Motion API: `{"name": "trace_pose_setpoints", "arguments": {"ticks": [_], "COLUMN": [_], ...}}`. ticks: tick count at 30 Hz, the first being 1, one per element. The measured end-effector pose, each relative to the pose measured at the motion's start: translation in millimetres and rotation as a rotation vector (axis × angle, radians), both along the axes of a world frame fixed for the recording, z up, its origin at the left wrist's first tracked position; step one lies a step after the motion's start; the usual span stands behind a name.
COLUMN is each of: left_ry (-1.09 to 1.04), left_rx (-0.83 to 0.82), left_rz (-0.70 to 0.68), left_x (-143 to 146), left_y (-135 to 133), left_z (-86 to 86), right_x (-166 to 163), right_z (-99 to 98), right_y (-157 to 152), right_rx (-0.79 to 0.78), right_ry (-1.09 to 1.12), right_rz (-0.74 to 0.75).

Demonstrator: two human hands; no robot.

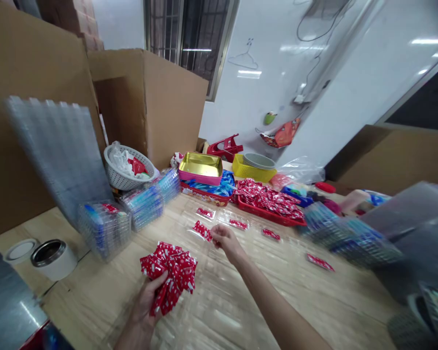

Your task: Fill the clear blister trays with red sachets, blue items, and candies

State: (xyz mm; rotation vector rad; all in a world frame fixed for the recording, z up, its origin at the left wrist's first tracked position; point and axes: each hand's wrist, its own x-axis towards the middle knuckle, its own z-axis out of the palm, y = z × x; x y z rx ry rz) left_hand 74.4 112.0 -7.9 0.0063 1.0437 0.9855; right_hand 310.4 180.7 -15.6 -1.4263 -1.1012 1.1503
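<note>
A fanned bunch of red packets with white dots (173, 272) is gripped in my left hand (146, 299), above the near part of the table. Farther forward, my right hand (224, 240) pinches the end of a single red dotted packet (202, 230) over a clear plastic tray. Similar packets lie in clear trays around it: one packet (205, 212) just behind, another packet (238, 224) to the right, and a packet (320, 262) farther right. More clear trays, blurred, spread over the table in front of me.
A red tray (270, 221) heaped with red packets stands at the back, beside a gold-lined pink tin (200, 167). Stacked clear boxes (104, 231), a white basket (122, 182) and a white can (54, 265) are at left. More stacks (350, 233) stand at right on the wooden table (91, 296).
</note>
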Motion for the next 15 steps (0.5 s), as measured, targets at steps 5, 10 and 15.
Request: {"name": "trace_pose_setpoints", "arguments": {"ticks": [5, 10, 15], "left_ry": [0.029, 0.062, -0.002], "left_rx": [0.027, -0.002, 0.018], "left_rz": [0.051, 0.027, 0.013], "left_x": [-7.8, -13.5, -16.2], "left_y": [-3.1, -8.1, -17.9], "left_z": [5.5, 9.2, -1.0], "right_x": [8.6, -19.6, -60.4], "right_z": [-11.6, -9.2, -6.0], "right_y": [44.0, 26.1, -43.0], "right_rx": [0.008, 0.032, -0.116], "right_ry": [-0.109, -0.115, 0.008], "right_rz": [-0.053, 0.010, 0.299]}}
